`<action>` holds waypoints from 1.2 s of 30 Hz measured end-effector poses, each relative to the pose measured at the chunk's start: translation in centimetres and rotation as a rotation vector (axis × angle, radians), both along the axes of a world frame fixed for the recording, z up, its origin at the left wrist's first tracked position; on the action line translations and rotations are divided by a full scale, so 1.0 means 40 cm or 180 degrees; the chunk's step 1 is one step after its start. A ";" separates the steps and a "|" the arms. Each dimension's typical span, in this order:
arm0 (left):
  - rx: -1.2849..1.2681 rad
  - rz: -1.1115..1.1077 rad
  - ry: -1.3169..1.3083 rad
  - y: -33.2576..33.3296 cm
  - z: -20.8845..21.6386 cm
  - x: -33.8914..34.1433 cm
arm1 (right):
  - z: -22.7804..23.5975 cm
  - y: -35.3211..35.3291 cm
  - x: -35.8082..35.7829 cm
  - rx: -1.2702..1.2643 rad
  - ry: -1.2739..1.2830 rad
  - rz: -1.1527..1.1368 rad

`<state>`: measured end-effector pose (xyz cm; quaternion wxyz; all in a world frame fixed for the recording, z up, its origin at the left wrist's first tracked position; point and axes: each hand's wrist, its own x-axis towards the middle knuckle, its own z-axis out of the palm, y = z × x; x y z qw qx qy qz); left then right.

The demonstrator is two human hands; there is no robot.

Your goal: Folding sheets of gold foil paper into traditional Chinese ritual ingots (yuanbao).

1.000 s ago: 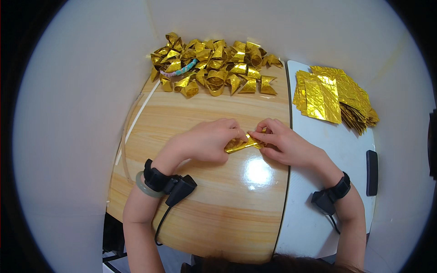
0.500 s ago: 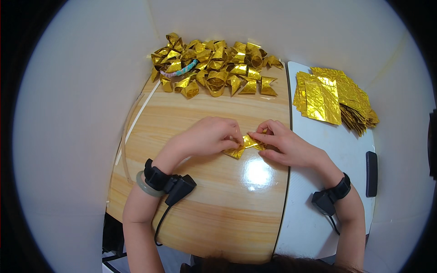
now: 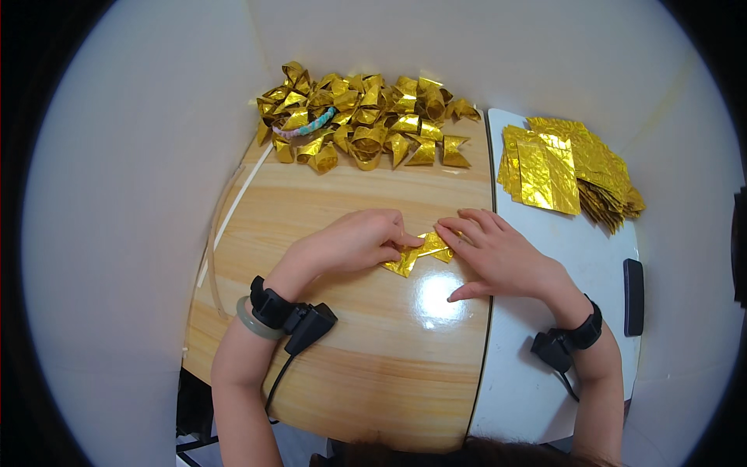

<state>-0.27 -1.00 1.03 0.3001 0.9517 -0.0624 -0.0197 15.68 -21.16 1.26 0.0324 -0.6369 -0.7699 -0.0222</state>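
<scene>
A small piece of folded gold foil paper (image 3: 402,264) lies on the wooden tabletop, its right end turned at an angle, with a pale crease line across it. My left hand (image 3: 359,238) grips its left part, index finger pressing on top and thumb at the near side. Over the right end, my right hand (image 3: 507,260) has its fingers stretched out and the thumb spread away, fingertips touching the foil's edge. The palm side of both hands is hidden.
Many folded gold foil pieces (image 3: 368,144) are heaped at the back, with a pastel braided band (image 3: 303,129) among them. Flat gold sheets (image 3: 547,171) are stacked on the white board (image 3: 537,373) at right, near a dark bar (image 3: 634,297). Pale walls enclose the table.
My right hand has loosened from its pinch and spread its fingers, thumb moving down toward me. My left index finger has straightened onto the foil, whose right end shows more.
</scene>
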 end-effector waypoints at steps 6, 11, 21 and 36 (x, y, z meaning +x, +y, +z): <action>-0.0120 -0.0056 -0.0058 0.004 -0.007 0.002 | -0.015 -0.023 0.052 0.0138 -0.0334 -0.0492; -0.0107 -0.0041 -0.0016 0.005 -0.007 -0.001 | 0.025 0.000 0.037 -0.0155 0.0508 -0.0666; 0.0049 0.0010 0.0155 -0.006 0.007 -0.002 | 0.011 0.029 0.025 -0.0578 0.3915 -0.1305; -0.0710 0.0551 0.0321 0.009 -0.006 0.010 | -0.010 0.029 -0.031 0.0211 0.1786 -0.0124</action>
